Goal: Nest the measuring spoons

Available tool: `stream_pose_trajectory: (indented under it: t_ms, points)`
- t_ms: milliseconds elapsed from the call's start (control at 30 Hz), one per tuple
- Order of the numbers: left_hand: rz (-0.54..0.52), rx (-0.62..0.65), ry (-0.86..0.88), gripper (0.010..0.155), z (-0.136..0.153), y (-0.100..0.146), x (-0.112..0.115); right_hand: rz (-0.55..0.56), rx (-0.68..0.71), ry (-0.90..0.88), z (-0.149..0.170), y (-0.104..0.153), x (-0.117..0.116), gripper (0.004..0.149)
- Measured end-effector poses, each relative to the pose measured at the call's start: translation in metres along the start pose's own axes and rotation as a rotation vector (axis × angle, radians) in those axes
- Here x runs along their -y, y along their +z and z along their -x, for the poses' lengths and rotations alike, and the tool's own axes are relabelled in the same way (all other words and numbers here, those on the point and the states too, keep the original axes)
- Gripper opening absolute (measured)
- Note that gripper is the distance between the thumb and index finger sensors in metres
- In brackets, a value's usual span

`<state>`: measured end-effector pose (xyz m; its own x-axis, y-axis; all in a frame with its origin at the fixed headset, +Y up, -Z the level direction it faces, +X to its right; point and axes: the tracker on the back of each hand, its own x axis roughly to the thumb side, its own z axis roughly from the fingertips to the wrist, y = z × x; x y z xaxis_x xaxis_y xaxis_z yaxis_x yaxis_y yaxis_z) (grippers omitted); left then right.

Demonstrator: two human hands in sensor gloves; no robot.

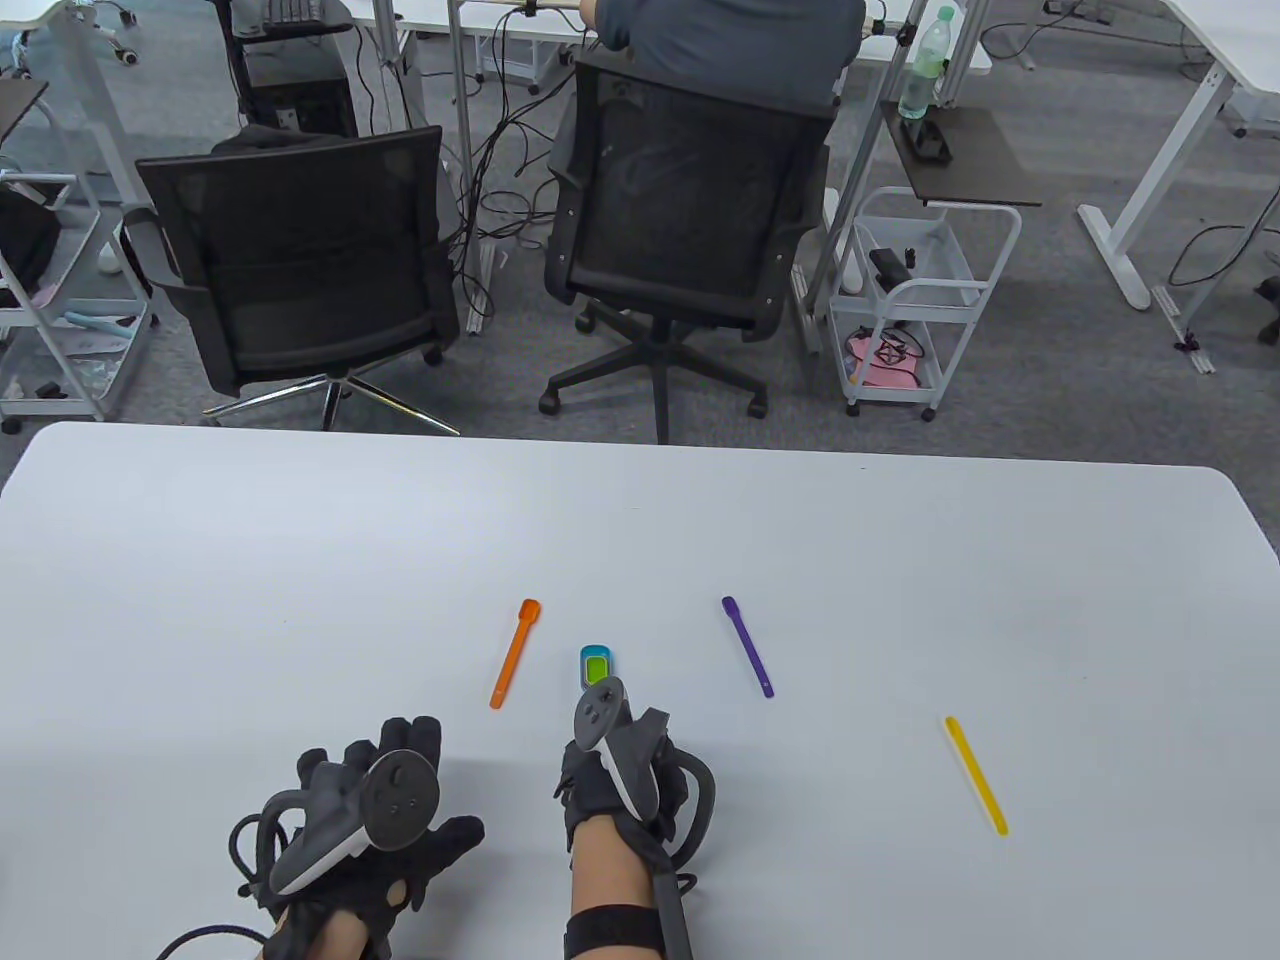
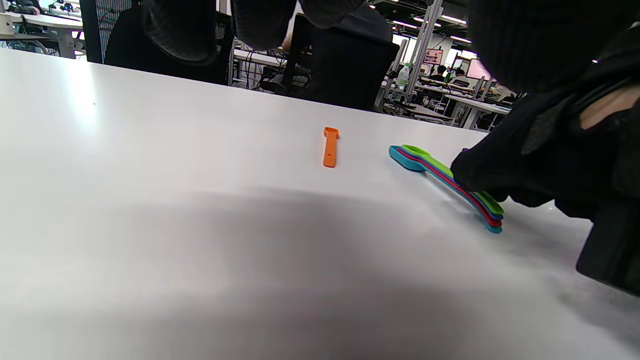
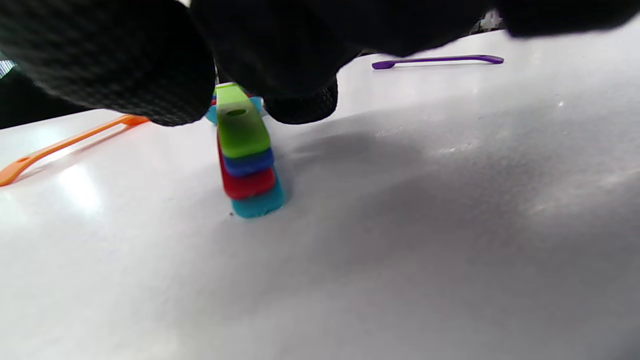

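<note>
Right hand (image 1: 615, 770), lower centre of the table view, fingers pinching the handles of the nested spoon stack (image 1: 597, 664): teal, red, blue, green on top. Stack lies flat on the table (image 1: 300, 560), bowls pointing toward the far edge, long axis near-vertical in frame. Left hand (image 1: 375, 810) rests relaxed, holding nothing, lower left. Orange spoon (image 1: 514, 653), purple spoon (image 1: 747, 646) and yellow spoon (image 1: 976, 775) lie apart.

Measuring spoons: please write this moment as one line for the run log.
nested stack: green on blue, red, teal | right hand: on stack handles | left hand: idle on table | loose: orange spoon, purple spoon, yellow spoon
</note>
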<state>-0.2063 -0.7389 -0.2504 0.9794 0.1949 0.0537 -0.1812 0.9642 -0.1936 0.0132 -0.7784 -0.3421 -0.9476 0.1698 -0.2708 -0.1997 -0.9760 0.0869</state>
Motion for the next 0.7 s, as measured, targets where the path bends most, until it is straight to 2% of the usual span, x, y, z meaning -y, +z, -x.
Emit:
stream_pose_trajectory:
  t_ms: [200,433,567,700]
  points:
    - [0.004,-0.002,0.000,0.107,0.000,0.000,0.001,0.056,0.066,-0.044,0.016,0.000,0.025,0.065]
    - [0.012,-0.004,0.002,0.106,0.000,0.000,0.002,0.179,0.296,-0.087,0.045,-0.001,0.072,0.076]
    - [0.010,-0.005,0.001,0.106,0.000,-0.001,0.002,0.168,0.442,-0.077,0.071,0.001,0.093,0.085]
    - [0.008,-0.008,0.007,0.106,0.000,-0.001,0.003,0.147,0.511,-0.057,0.105,0.001,0.104,0.092]
